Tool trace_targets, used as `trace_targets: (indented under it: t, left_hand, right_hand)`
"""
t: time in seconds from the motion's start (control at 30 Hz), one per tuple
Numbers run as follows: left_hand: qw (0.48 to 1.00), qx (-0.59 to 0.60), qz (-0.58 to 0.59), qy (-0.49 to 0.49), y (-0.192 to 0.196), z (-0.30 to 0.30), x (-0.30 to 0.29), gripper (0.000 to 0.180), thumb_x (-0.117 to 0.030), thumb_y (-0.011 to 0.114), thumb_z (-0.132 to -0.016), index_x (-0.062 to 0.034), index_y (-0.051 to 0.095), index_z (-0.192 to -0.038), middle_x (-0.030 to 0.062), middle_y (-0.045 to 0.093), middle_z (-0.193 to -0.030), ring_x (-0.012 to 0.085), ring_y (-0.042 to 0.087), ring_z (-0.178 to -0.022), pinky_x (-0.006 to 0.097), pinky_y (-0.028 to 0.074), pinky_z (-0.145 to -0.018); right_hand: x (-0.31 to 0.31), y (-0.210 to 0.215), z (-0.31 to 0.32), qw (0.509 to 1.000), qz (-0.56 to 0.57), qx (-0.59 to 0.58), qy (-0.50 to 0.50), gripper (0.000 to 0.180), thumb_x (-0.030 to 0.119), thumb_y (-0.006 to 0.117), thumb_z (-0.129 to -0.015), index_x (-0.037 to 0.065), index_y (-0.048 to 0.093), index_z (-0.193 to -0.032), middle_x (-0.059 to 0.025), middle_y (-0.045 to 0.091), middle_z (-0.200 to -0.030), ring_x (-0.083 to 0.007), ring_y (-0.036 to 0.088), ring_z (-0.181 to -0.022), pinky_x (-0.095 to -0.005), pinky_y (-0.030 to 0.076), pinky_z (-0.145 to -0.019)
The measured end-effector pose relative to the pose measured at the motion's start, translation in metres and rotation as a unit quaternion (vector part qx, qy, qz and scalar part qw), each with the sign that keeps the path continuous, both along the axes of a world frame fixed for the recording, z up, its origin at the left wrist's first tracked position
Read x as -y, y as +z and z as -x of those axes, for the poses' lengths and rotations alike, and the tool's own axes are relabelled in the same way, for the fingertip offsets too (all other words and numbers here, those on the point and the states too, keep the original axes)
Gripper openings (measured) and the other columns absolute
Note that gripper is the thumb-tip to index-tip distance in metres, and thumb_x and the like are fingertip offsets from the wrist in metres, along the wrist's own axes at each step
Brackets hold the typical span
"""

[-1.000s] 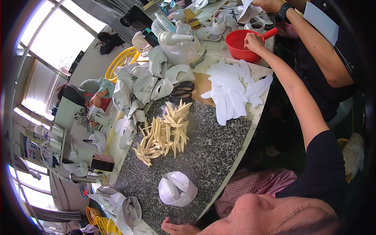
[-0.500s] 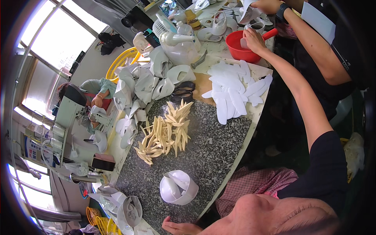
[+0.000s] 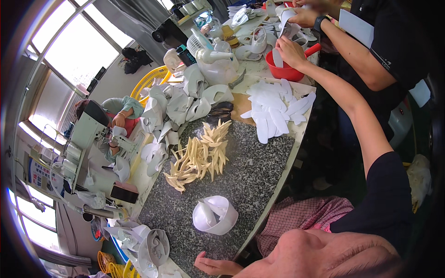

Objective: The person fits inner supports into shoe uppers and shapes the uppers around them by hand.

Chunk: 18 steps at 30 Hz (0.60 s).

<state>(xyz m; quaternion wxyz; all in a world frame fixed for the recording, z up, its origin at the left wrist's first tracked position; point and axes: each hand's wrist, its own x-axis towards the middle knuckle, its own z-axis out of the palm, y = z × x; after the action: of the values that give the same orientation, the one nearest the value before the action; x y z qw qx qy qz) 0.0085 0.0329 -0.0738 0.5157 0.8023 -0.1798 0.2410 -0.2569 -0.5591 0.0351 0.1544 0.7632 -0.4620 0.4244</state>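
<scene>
Just over the round red plastic pan with a straight handle (image 3: 286,73), the right hand (image 3: 291,52) has its grip pinching a thin, pale oval piece (image 3: 277,58); whether the piece touches the pan cannot be told. The left hand (image 3: 216,265) lies at the near edge of the speckled black-and-grey stone table (image 3: 250,173), its grip loosely spread with nothing in it, near a white, ring-shaped curved piece (image 3: 226,221). Farther off lie heaped tan pointed strips (image 3: 199,157) and a pile of flat white oval pieces (image 3: 273,113).
</scene>
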Motion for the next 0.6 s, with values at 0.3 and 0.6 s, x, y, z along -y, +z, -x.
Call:
trace_targets:
  t: [0.3, 0.6]
  left_hand:
    - [0.999, -0.011, 0.000, -0.033, -0.007, -0.011, -0.013, 0.020, -0.014, 0.049, -0.099, 0.0027, 0.056, -0.090, 0.0102, 0.055, -0.089, 0.0239, 0.054, -0.084, 0.035, 0.044, -0.078]
    - [0.998, 0.054, -0.006, -0.012, -0.014, -0.019, -0.008, 0.022, -0.021, 0.063, -0.096, -0.0008, 0.068, -0.104, 0.0068, 0.069, -0.080, 0.0155, 0.064, -0.070, 0.028, 0.052, -0.067]
  right_hand:
    - [-0.011, 0.004, -0.005, 0.997, -0.038, -0.066, 0.029, 0.013, 0.019, 0.061, -0.092, 0.007, 0.058, -0.093, -0.0115, 0.060, -0.097, -0.0353, 0.067, -0.085, -0.0495, 0.052, -0.070]
    - [-0.029, 0.037, -0.020, 0.994, 0.109, -0.026, -0.013, 0.015, 0.021, 0.060, -0.093, 0.007, 0.057, -0.097, -0.0099, 0.059, -0.097, -0.0324, 0.068, -0.072, -0.0460, 0.053, -0.059]
